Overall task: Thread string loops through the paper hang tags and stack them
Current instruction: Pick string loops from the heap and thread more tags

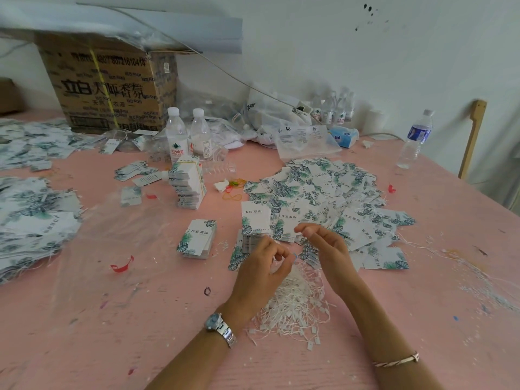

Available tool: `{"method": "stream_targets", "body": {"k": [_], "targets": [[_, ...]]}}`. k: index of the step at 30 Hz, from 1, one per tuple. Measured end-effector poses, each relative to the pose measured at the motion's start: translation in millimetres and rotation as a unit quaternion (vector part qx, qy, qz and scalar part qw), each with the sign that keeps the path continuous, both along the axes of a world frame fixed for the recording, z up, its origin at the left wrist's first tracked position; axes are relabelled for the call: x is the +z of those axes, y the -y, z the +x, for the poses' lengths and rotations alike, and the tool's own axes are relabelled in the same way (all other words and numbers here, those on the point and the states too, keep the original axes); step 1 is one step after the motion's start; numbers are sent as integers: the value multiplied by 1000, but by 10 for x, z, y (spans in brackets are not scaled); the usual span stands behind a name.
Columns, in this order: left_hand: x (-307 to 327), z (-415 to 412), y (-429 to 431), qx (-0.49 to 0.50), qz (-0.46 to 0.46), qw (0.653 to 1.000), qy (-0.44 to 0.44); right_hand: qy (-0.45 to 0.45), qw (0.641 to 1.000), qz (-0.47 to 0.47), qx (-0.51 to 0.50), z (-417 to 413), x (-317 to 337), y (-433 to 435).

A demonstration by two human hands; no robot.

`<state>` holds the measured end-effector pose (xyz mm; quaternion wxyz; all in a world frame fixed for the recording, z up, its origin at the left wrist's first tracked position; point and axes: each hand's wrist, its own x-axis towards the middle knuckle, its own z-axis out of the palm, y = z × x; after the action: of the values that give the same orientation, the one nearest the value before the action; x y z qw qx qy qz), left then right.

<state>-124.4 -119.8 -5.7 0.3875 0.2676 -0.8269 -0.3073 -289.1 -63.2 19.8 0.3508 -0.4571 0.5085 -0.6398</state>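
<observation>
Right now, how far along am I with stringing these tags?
Done: the spread heap of tags ahead of you trails white strings, as do the heaps at the left. In hand: your left hand pinches one string; whether the right hand grips it too is unclear. To do: the small stack and the banded stack show no strings, and a big pile of strings waits under your wrists.

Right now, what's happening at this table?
A person is threading hang tags at a pink table. Both hands hover over the pile of white string loops; the left hand and right hand seem to pinch one string between them, though it is barely visible. Neither holds a tag. Loose printed tags are spread just beyond, with a small stack to the left and a taller banded stack farther back.
</observation>
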Motion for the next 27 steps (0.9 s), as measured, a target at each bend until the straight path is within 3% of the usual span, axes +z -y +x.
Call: {"method": "stream_targets", "body": {"k": [7,11,14,17,20,23,25,27], "targets": [[-2,10,-24,-7,-50,997,57,127,988,-73,-51,-120,39,0],[-5,8,-30,1,-56,996,77,276,949,-148,-46,-195,92,-16],[-17,3,-22,17,-55,996,73,283,944,-133,-106,-240,87,-5],[-12,3,-21,32,-53,998,21,172,961,-66,-205,-241,22,7],[-7,7,-9,60,-59,996,-38,0,962,5,-272,-178,-46,18],[-17,13,13,87,-71,992,-62,-250,912,86,-315,-82,-83,37],[-19,17,18,90,-79,991,-63,-371,869,47,-323,-24,-69,38],[-21,22,20,92,-88,990,-54,-392,883,-47,-255,28,-36,22]]}}
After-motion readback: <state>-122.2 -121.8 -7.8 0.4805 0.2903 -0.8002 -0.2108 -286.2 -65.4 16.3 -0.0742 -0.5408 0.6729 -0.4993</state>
